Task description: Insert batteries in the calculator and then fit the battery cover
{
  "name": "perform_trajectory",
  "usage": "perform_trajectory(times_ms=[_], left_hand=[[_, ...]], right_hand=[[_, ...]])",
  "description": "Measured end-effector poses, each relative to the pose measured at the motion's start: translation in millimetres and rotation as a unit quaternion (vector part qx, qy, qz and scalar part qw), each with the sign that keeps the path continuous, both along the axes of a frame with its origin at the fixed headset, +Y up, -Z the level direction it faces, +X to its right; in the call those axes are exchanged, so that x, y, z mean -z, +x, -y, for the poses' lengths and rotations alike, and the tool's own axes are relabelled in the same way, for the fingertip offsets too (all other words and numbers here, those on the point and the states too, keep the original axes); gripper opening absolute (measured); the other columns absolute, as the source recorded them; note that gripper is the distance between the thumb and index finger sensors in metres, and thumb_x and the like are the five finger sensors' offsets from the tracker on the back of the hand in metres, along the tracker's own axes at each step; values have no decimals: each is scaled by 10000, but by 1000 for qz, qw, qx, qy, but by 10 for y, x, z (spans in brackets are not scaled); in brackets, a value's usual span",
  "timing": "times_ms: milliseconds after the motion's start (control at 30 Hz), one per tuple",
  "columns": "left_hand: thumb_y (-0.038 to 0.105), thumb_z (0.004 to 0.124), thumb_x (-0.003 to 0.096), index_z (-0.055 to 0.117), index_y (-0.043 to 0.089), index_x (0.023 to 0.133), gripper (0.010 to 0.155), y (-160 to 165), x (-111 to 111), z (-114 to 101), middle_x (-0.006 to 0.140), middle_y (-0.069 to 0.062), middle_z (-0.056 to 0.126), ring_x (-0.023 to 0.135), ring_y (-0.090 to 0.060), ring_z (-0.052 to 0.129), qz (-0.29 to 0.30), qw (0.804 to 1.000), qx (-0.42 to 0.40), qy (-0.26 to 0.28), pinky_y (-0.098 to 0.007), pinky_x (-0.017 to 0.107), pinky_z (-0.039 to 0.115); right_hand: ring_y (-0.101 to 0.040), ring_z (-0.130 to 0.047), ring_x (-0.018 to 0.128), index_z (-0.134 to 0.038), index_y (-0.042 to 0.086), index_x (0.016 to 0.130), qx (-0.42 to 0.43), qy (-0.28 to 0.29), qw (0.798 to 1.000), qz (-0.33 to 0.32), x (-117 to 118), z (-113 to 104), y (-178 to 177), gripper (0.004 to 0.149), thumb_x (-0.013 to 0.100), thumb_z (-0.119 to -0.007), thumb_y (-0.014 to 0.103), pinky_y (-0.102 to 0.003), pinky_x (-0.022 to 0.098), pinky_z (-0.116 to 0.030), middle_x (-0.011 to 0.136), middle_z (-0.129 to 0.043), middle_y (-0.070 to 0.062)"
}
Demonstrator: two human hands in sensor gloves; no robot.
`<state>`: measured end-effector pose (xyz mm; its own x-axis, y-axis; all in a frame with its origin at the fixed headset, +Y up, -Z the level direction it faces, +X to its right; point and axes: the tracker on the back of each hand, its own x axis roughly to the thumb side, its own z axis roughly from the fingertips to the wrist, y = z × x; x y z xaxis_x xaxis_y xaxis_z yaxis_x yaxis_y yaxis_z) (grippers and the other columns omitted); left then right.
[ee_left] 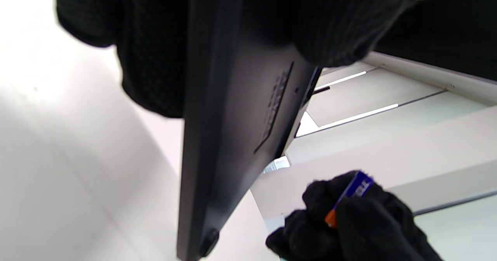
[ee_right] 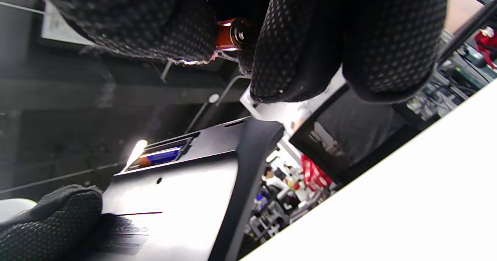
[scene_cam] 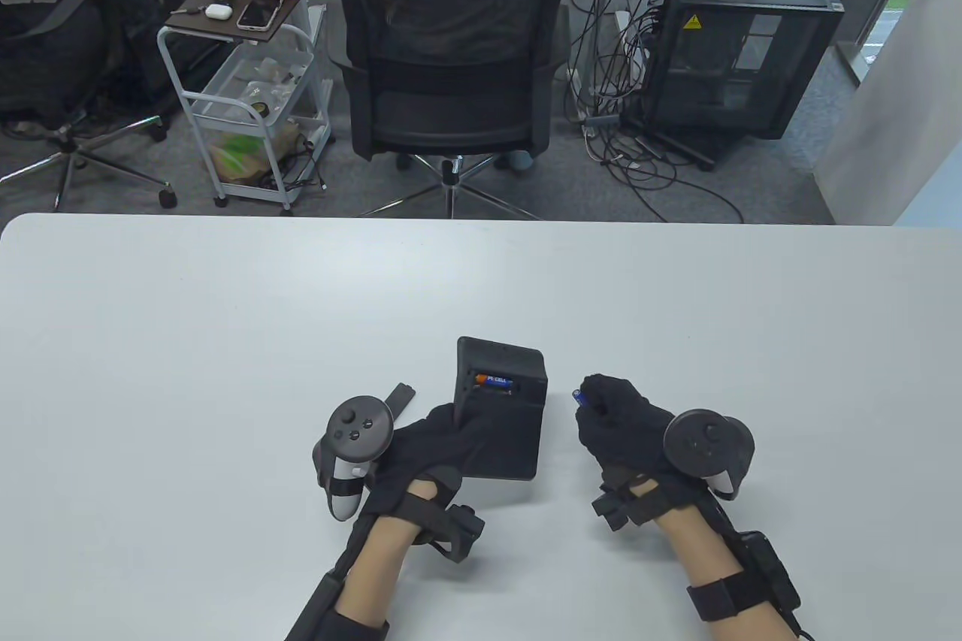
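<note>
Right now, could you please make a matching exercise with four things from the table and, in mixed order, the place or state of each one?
Things:
1. calculator
2. loose battery
3. battery cover
4. fitted battery

Places or states:
A. lies on the table behind the left hand
B. sits in the open compartment
C. held back side up by the left hand
D. pinched in the right hand

Pairs: 1-C, 2-D, 3-A, 4-B

Calculator (scene_cam: 502, 415) – matt black plastic; gloves (ee_right: 303, 39) – dotted knit cloth; table (scene_cam: 225, 340) – smooth, pale, matt.
</note>
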<state>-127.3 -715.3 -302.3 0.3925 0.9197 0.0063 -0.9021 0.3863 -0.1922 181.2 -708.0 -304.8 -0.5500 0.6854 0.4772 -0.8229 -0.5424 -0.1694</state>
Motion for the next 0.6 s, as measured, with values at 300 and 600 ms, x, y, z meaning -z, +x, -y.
perform_trajectory(times_ms=[300,600], left_hand=[[484,880,426,809,43,814,592,225,-59,44,649,-113,1006,443,-253,1072,36,999,37,2,-515,519,832],[487,879,424,808,41,814,596,356,-104,68,647,-114,1007,441,-252,1073,49,997,61,6,-515,517,834]], right_hand=[[-349,-982,507,-715,42,865,-30,9,999,-42,-176,27,-65,504,440,-891,248,-569,423,-861,791,-806,-257],[-363,-999,537,-743,38,873,-110,46,993,-5,-277,-38,-240,505,424,-917,190,-578,452,-868,801,-815,-269]])
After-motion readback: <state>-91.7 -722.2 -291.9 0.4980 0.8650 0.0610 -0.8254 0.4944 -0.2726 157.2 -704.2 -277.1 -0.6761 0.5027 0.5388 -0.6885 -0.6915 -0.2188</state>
